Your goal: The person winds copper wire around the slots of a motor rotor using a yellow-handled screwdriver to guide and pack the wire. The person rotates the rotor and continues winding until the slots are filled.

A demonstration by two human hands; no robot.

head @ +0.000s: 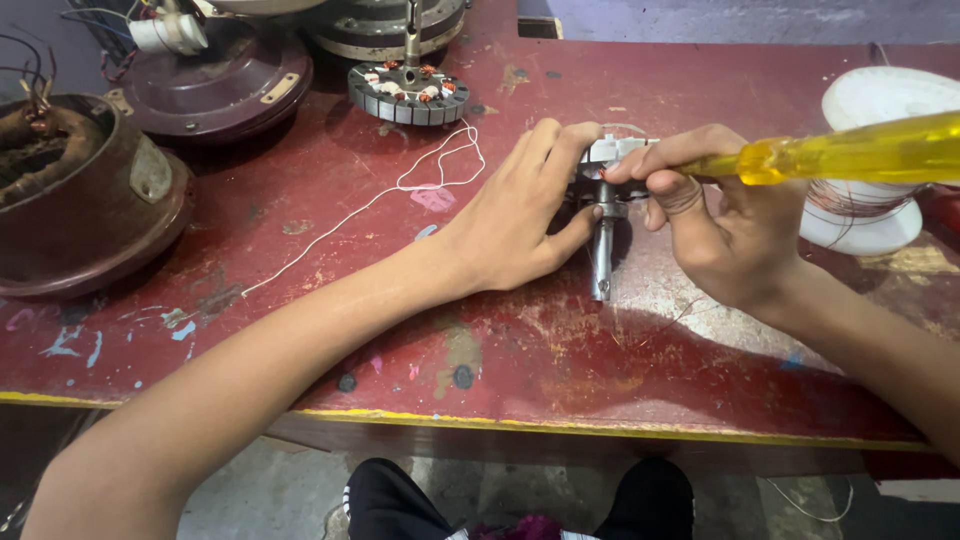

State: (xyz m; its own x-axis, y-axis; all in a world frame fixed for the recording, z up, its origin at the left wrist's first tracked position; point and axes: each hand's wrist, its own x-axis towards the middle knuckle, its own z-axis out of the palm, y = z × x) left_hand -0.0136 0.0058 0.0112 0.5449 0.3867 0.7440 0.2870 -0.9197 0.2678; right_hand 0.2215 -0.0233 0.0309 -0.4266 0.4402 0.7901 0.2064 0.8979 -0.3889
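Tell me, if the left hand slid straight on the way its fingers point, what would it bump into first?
Probably the small metal stator with a shaft, which the left hand already touches; beyond it sits the right hand. Depth is hard to judge.

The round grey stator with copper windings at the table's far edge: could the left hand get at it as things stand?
Probably yes: the red tabletop between the left hand and the stator holds only loose white string.

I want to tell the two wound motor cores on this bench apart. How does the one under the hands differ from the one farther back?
The near core lies tipped, shaft toward the bench edge, steadied by the left hand and right hand. The far core stands untouched, shaft upright, its winding ring fully visible. Both have metal shafts.
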